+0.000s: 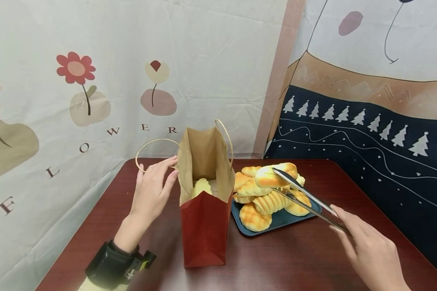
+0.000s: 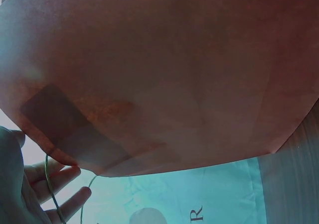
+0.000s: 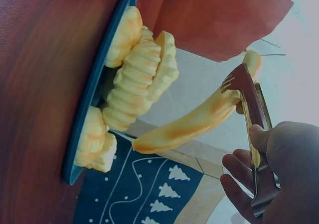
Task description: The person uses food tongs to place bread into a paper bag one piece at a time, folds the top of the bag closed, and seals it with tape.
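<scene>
My right hand [image 1: 368, 246] grips metal tongs [image 1: 315, 202]. Between their tips is a long golden bread roll [image 1: 274, 174], raised over the heaped breads; in the right wrist view the roll [image 3: 184, 127] hangs lengthwise from the tongs [image 3: 254, 99]. My left hand [image 1: 151, 192] has its fingers extended, fingertips at the upper left side of a red paper bag [image 1: 204, 230]. One cord handle [image 1: 156, 140] loops by that hand, and the left wrist view has the cord [image 2: 49, 184] crossing its fingers. The bag stands upright with its mouth open, a pale yellow bread [image 1: 202, 186] inside.
Right of the bag, a dark blue tray [image 1: 247, 231] carries several breads, among them a ridged roll [image 1: 273, 202] and a round scored bun [image 1: 255, 218]. Everything stands on a dark red-brown wooden table [image 1: 287, 258]. Printed cloth [image 1: 218, 60] hangs behind it.
</scene>
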Available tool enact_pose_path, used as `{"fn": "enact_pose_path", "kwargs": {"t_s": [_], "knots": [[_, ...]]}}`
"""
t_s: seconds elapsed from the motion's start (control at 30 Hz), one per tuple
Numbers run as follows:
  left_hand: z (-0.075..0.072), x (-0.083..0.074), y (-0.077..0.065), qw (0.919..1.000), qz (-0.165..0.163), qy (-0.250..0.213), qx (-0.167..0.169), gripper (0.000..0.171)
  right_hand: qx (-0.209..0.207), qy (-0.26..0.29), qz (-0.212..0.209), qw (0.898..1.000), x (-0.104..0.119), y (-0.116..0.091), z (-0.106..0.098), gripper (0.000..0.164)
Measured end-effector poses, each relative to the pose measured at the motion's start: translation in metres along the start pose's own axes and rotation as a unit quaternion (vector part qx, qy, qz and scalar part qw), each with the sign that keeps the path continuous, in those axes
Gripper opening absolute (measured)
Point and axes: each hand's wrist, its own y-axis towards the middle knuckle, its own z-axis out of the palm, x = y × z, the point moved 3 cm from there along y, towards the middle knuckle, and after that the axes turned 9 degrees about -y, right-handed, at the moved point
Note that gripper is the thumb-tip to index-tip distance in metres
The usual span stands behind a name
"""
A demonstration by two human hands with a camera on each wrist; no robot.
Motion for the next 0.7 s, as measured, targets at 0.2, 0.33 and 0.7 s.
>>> {"fn": "enact_pose_path", "kwargs": {"t_s": [0.2,0.33,0.7], "knots": [[0.000,-0.001,0.000,1.0000,0.000,-0.002,0.001,0.037,-0.007,-0.004,0.000,1.000,0.000,0.003,-0.003,0.066],[0.000,-0.001,0.000,1.0000,0.001,-0.002,0.000,0.037,-0.013,-0.003,-0.001,1.000,0.001,0.004,-0.005,0.064],[-0.001,-0.001,-0.001,1.0000,-0.003,-0.001,-0.002,0.037,-0.024,0.019,0.019,0.999,0.005,0.010,-0.012,0.070]]}}
